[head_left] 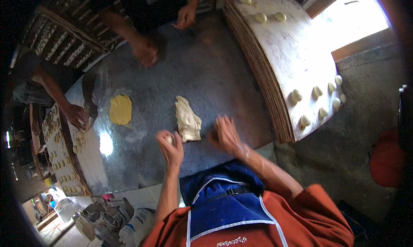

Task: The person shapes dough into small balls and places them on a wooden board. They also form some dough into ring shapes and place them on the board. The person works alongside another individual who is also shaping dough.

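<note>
A long, uneven slab of pale dough (187, 119) lies on the dark table in front of me. At its near left corner, my left hand (171, 150) is closed round a small piece of dough (170, 139), part of which shows between the fingers. To the right of the slab, my right hand (226, 135) is palm down, low over the tabletop with its fingers bent. Motion smears those fingers, and whatever may be under them is hidden. A flat yellow round of soft paste or dough (120, 110) lies farther left.
A stack of boards (275, 49) with several dough balls on top stands at the right. On the left, a tray (81, 178) holds rows of dough pieces. Across the dark table (206, 58), another person's hands (145, 51) work; a further person's hand (76, 116) is at the left.
</note>
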Demonstrator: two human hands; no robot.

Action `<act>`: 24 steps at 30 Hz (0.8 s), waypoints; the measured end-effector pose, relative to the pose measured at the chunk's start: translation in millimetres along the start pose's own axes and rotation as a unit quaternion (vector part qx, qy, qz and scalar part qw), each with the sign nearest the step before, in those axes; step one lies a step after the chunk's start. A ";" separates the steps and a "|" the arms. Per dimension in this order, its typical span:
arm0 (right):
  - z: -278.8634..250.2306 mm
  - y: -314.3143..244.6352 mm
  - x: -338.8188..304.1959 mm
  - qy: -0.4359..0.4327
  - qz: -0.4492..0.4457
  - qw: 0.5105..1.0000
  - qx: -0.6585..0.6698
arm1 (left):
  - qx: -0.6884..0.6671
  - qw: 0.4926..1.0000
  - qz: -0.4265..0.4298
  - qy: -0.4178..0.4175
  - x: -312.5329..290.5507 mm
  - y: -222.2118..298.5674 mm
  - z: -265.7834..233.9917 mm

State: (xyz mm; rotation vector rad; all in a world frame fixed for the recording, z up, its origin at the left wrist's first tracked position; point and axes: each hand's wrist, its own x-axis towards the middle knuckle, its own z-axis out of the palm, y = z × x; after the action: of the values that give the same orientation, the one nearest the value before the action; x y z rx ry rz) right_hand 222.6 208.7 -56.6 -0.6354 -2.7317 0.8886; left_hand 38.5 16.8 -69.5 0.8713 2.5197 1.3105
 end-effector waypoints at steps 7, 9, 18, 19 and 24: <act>-36.6 50.5 33.4 0.043 0.023 0.997 -0.054 | 0.072 0.996 0.005 0.050 24.0 -18.2 -35.3; 2.6 20.6 5.9 0.081 -0.022 0.996 -0.036 | 0.038 0.997 0.016 0.071 8.5 -8.8 -8.2; 4.6 40.2 6.9 0.056 -0.011 0.997 -0.058 | 0.061 0.996 0.023 0.062 8.9 -7.8 -22.0; 14.2 29.3 3.5 0.116 -0.047 0.989 -0.079 | 0.032 0.995 -0.009 0.092 5.6 2.4 -6.1; -18.0 95.4 -36.0 0.002 -0.055 0.998 0.038 | 0.091 0.982 0.157 -0.055 -24.9 -42.5 -63.0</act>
State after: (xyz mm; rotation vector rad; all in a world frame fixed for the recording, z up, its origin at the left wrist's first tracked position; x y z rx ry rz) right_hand 292.3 270.9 -101.2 -0.4656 -2.6853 0.9596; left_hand 15.8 -59.8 -68.2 1.3879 2.5169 1.0821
